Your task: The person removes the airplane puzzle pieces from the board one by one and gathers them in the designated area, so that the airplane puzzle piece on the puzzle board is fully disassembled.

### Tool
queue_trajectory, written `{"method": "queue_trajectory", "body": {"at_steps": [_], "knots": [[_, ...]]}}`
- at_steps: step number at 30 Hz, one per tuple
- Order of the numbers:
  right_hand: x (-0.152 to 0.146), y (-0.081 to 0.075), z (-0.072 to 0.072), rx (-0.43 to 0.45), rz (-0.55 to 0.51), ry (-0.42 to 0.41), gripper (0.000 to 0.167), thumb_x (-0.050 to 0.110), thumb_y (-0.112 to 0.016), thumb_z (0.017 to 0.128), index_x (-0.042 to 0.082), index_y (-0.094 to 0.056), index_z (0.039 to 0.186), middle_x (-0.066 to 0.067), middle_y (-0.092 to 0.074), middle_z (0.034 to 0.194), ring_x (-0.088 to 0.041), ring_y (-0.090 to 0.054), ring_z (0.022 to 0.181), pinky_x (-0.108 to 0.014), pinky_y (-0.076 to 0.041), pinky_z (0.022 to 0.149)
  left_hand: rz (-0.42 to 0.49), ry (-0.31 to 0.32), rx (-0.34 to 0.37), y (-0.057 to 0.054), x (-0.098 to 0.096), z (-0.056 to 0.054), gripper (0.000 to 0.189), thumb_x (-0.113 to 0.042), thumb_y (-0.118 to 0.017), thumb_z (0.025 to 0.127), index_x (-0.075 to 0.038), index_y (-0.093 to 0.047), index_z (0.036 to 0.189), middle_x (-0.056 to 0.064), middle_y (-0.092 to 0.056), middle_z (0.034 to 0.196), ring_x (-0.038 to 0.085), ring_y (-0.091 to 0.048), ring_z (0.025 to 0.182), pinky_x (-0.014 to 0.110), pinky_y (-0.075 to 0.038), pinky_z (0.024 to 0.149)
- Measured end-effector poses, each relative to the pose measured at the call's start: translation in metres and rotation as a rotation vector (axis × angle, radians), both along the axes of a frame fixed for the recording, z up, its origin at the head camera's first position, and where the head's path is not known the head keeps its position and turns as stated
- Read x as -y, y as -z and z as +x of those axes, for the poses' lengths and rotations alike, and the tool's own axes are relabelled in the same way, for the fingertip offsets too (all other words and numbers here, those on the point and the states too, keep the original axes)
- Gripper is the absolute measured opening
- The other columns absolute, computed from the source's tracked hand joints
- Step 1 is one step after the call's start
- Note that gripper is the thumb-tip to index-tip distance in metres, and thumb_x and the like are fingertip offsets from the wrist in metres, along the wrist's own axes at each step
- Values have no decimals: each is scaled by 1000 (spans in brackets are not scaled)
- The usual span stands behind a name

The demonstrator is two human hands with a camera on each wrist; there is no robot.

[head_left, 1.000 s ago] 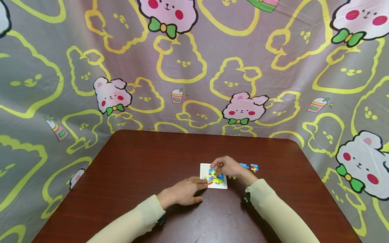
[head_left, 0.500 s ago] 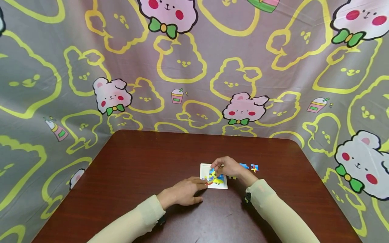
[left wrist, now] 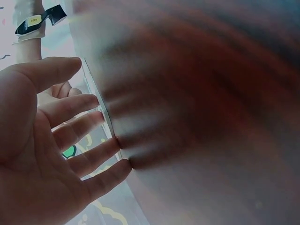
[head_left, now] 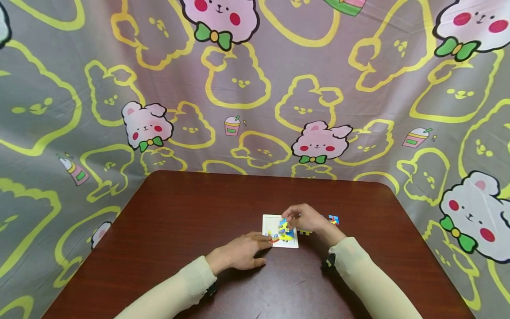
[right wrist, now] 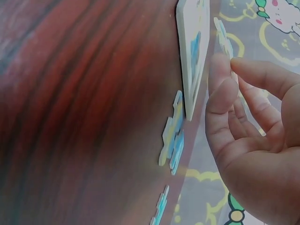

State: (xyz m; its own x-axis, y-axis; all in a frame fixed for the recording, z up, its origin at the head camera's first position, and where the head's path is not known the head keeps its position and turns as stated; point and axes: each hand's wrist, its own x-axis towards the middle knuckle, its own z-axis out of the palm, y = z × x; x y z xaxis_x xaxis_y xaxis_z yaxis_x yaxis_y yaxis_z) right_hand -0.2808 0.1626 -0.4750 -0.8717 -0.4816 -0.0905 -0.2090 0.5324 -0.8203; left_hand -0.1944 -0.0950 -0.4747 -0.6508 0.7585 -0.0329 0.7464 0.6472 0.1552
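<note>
A small white-framed jigsaw puzzle tray (head_left: 293, 245) lies on the table, partly filled with blue and yellow pieces. My left hand (head_left: 244, 251) rests at its left side, fingers straight and fingertips on the edge; the left wrist view shows those fingers (left wrist: 93, 161) spread along the tray's rim. Over the tray, my right hand (head_left: 306, 218) pinches a jigsaw piece (right wrist: 223, 37) between thumb and index finger. That piece stands raised above the tray (right wrist: 183, 70) in the right wrist view, its lower end hidden by the fingertips.
Loose jigsaw pieces (right wrist: 174, 136) lie just right of the tray, partly hidden under my right hand in the head view. Another piece (head_left: 334, 219) lies farther right on the brown table (head_left: 191, 208). A cartoon-patterned cloth (head_left: 263, 119) hangs behind the table.
In the last half second my right hand has shifted slightly right with the pinched piece, covering more of the loose pieces. My left hand has stayed in place.
</note>
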Motion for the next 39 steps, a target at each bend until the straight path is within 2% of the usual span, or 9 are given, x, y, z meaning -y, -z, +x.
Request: {"method": "queue_trajectory", "body": {"at_steps": [10, 20, 31, 39], "knots": [[-16, -4, 0, 1, 8, 60, 23, 2, -73, 85, 3, -72, 108, -7, -66, 89, -20, -61, 71, -36, -55, 59, 2, 2, -6, 2, 0, -1, 51, -34, -64, 95, -13, -58, 141, 3, -53, 150, 26, -48, 140, 36, -41, 115], [-36, -5, 1, 37, 12, 126, 19, 4, -69, 89, 3, -72, 107, -10, -66, 89, -20, -63, 73, -35, -53, 59, 0, 7, -12, 3, 0, -2, 53, -35, -64, 95, -13, -56, 142, 3, -52, 151, 26, -48, 140, 35, -41, 115], [-57, -4, 3, 25, 18, 121, 19, 1, -67, 88, 3, -71, 107, -11, -65, 91, -21, -67, 74, -36, -54, 60, -2, 7, -18, 3, 1, -2, 53, -35, -63, 95, -13, -57, 142, 3, -52, 151, 26, -48, 140, 35, -40, 116], [-73, 0, 5, 33, 28, 137, 20, 4, -68, 89, 3, -71, 108, -11, -66, 92, -23, -65, 76, -36, -54, 60, -13, 5, -15, 3, 1, -2, 52, -36, -63, 95, -14, -57, 142, 2, -52, 151, 25, -47, 141, 34, -40, 116]]}}
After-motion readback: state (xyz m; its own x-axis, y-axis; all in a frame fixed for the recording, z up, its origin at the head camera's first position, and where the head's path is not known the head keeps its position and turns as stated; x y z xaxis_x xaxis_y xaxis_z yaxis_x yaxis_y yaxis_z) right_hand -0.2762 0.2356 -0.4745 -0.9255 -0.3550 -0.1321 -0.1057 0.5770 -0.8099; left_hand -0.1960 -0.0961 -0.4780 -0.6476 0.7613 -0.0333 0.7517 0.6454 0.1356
